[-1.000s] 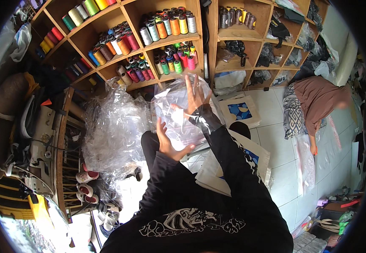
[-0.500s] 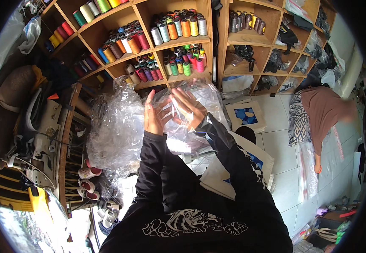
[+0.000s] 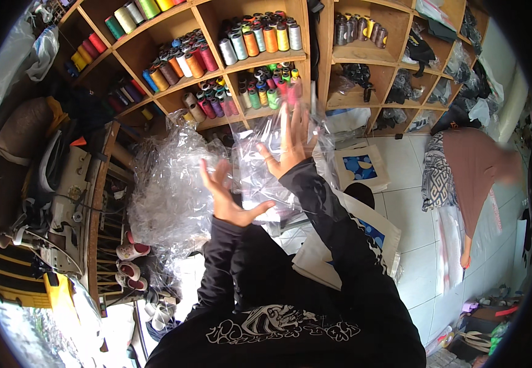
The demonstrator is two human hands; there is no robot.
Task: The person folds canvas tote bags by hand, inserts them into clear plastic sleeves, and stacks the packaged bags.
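My right hand (image 3: 291, 144) is raised with its fingers stretched up and its thumb apart. A clear plastic bag (image 3: 256, 162) stands up around that hand; the film lies over the fingers, and I cannot tell whether the hand is inside it or behind it. Lower and to the left, my left hand (image 3: 226, 196) is open, fingers spread, slightly blurred and holding nothing. Left of it lies a big heap of crumpled clear plastic (image 3: 168, 184). Cream cloth bags (image 3: 315, 260) with a blue patterned panel lie beside my right forearm.
Shelves with thread cones (image 3: 250, 43) stand ahead. More cream bags (image 3: 364, 168) lie on the tiled floor (image 3: 407, 227). A person in a brown top (image 3: 465, 165) bends over plastic sheets (image 3: 450, 245) at right, a hand low. A sewing machine (image 3: 69, 184) and shoes (image 3: 132, 250) are at left.
My hands have moved apart: the left came down toward me, and the right rose a little, fingers straightening. The clear bag is spread taller around the right hand.
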